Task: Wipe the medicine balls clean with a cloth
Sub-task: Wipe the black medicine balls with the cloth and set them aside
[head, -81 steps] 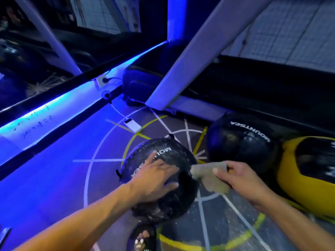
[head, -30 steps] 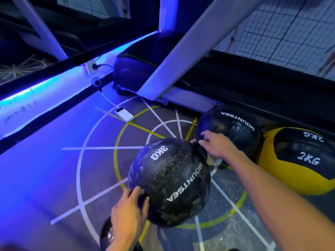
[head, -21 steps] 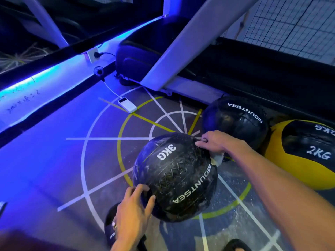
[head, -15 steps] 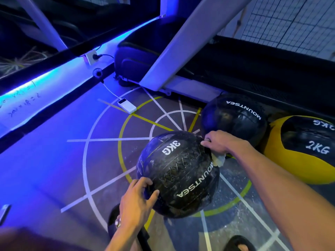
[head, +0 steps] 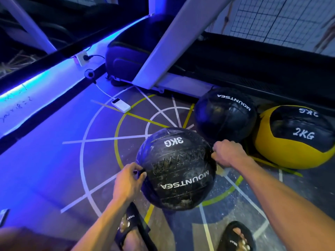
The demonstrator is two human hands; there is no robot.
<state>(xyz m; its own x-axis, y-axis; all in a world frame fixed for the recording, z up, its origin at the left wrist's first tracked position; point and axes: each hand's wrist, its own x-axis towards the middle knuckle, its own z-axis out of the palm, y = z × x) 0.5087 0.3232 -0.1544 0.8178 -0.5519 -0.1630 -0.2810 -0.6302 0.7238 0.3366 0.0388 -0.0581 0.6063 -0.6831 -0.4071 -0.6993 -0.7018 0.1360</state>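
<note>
A scuffed black medicine ball (head: 176, 167) marked 3KG sits on the floor in front of me. My left hand (head: 129, 180) grips its left side, with fingers and thumb pinched on a dark tab at the ball's edge. My right hand (head: 226, 153) is curled against the ball's upper right side and holds a pale cloth (head: 222, 172), of which only a corner shows under the hand. Behind sits a second black ball (head: 225, 115). To its right lies a yellow and black 2KG ball (head: 297, 138).
A white power bank (head: 121, 105) on a cable lies on the marked floor at the back left, near a small fan (head: 89, 74) and a wall socket (head: 82, 57). A treadmill's white beam (head: 168, 42) slants behind the balls. My sandalled feet (head: 133, 227) are below the ball.
The 3KG ball has turned, so its label now faces up. My left hand has climbed from the ball's lower left to its left side. My right hand stays on the right side with the cloth.
</note>
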